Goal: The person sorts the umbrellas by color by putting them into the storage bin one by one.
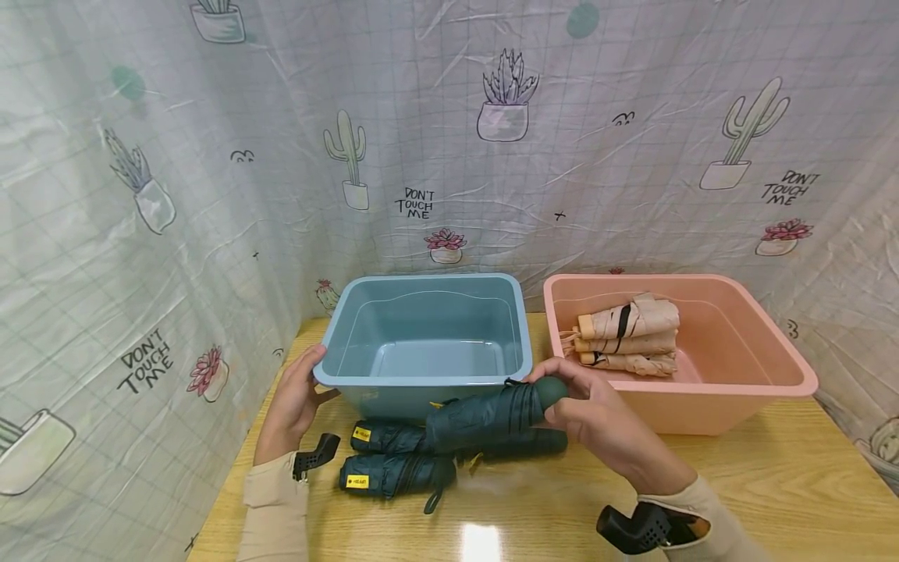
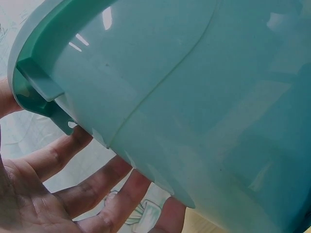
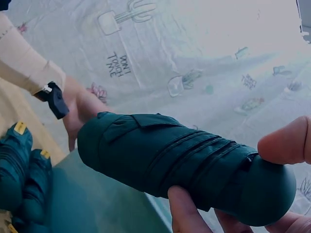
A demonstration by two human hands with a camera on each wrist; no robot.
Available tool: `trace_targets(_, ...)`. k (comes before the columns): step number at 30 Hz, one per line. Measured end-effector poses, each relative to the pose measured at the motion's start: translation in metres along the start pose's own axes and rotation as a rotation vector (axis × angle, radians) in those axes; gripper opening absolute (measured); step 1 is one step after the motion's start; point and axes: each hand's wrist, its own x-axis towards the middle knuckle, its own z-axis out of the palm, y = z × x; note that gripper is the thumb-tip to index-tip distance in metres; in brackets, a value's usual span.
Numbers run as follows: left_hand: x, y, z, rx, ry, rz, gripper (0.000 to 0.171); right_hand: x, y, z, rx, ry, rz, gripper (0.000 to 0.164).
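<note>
A folded dark green umbrella is held by my right hand at its rounded handle end. It lies in front of the blue bin's near wall, above other umbrellas. In the right wrist view, fingers and thumb grip the umbrella from both sides. My left hand holds the left front corner of the blue bin, its fingers on the side below the rim in the left wrist view. Beneath the held umbrella are a yellow-tagged green umbrella, another tagged one and a dark one, partly hidden.
To the right stands a pink bin with three folded beige umbrellas at its left side. Both bins stand on a wooden table. A cactus-print curtain hangs behind and at the sides.
</note>
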Motion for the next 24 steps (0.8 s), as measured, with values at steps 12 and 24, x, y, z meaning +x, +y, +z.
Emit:
trace_targets(12,0.001,-0.002,-0.001,0.008,0.001,-0.002,0.057,0.014,-0.021,0.0,-0.001,0.016,0.001,0.036)
trace_targets(24,0.002,-0.005,-0.003,0.007,-0.016,0.024,0.046,0.034,-0.039,0.0,0.075,0.044,-0.045,0.035)
